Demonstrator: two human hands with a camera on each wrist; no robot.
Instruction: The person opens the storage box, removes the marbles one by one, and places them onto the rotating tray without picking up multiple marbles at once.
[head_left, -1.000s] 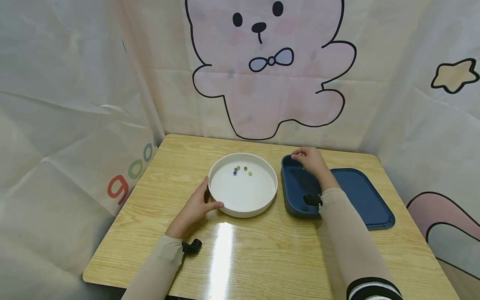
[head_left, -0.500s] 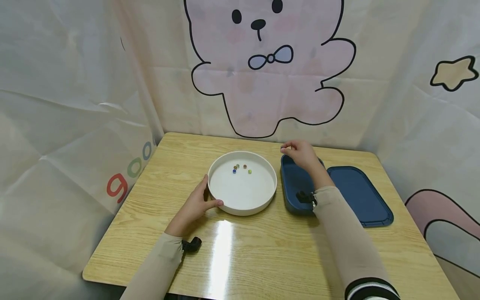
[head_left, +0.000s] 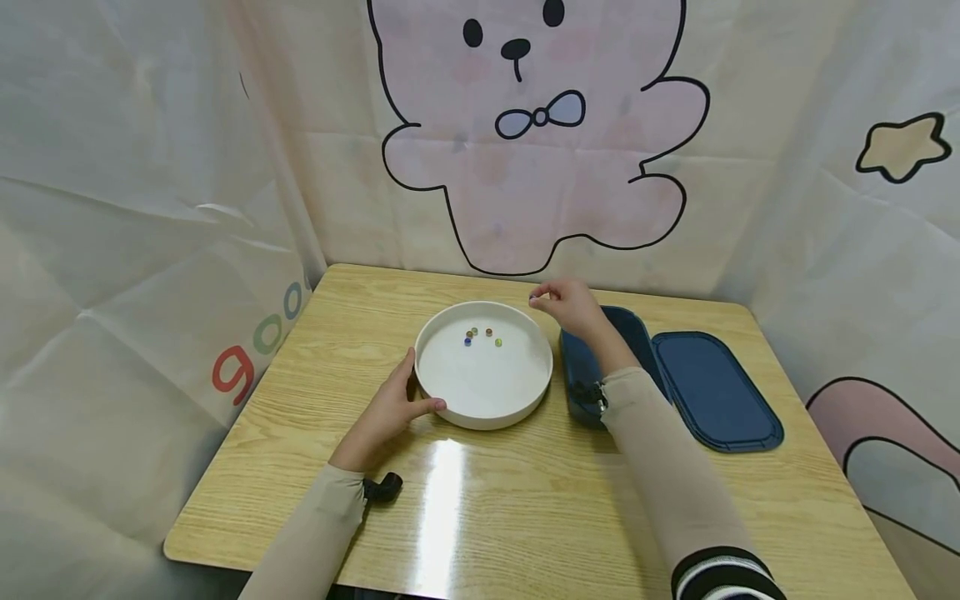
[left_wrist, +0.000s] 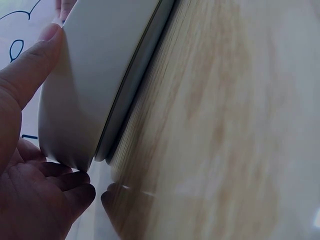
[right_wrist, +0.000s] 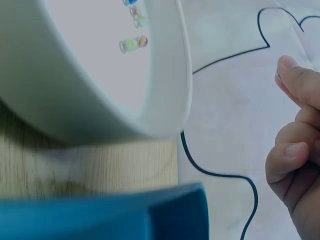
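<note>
A round white dish (head_left: 480, 383) stands mid-table with several small coloured marbles (head_left: 489, 332) lying toward its far side. My left hand (head_left: 393, 408) grips the dish at its near left; in the left wrist view the thumb (left_wrist: 45, 42) lies at the rim and the curled fingers (left_wrist: 65, 185) meet the wall lower down. My right hand (head_left: 573, 308) is raised above the table, beyond the dish's far right rim. Between its thumb and forefinger it pinches a small dark marble (head_left: 532, 297), mostly hidden by the fingertips.
To the right of the dish sits a deep blue box (head_left: 630, 321), partly covered by the right forearm. Its flat blue lid (head_left: 723, 396) lies beside it on the wooden table (head_left: 510, 517). A printed cloth (head_left: 345, 192) hangs behind the table.
My right hand has risen out of the blue box with the marble and moved left toward the dish. The left hand and the dish have stayed in place.
</note>
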